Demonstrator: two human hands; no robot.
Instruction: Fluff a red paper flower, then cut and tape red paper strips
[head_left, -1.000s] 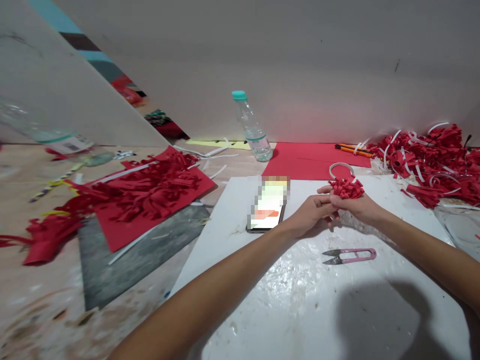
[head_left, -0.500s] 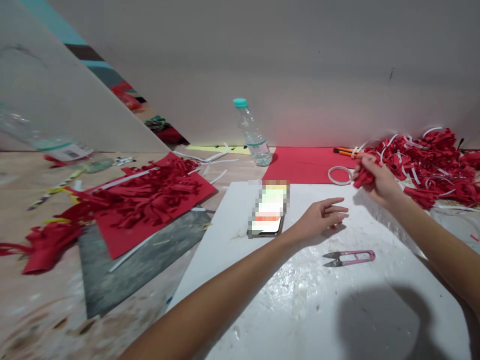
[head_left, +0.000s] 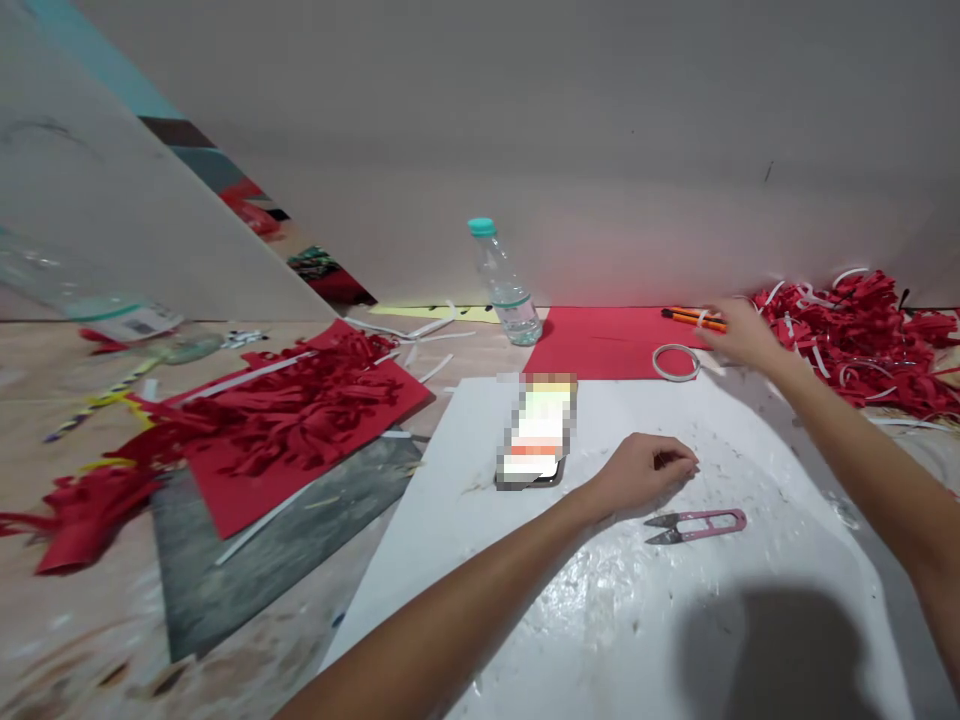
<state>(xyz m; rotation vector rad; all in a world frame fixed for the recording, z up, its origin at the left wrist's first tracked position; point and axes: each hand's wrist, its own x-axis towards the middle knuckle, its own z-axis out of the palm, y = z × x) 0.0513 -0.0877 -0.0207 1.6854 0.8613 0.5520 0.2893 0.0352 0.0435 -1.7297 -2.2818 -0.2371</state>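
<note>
My left hand (head_left: 646, 470) rests on the white board with its fingers curled and the tips close to the thumb; I see nothing in it. Just below lies a pair of pink-handled thread snips (head_left: 697, 525). My right hand (head_left: 742, 335) reaches to the back right, fingers bent together at the ends of the orange pencil-like sticks (head_left: 686, 318). What those fingers hold, if anything, is hidden. Close to its left is a roll of narrow white tape (head_left: 676, 363). Behind it, on the right, spreads a pile of red fringed pieces with white strips (head_left: 855, 335).
A phone (head_left: 536, 435) lies on the white board (head_left: 570, 620). A plastic bottle (head_left: 514, 310) stands beside a red sheet (head_left: 600, 343). On the left, red fringed strips (head_left: 300, 400) lie on another red sheet, over a dark grey plate (head_left: 300, 540). A wall rises behind.
My right hand has moved slightly back to the sticks; the red piece it held is out of sight. My left hand's stretched fingers have curled in. The view has tilted up slightly.
</note>
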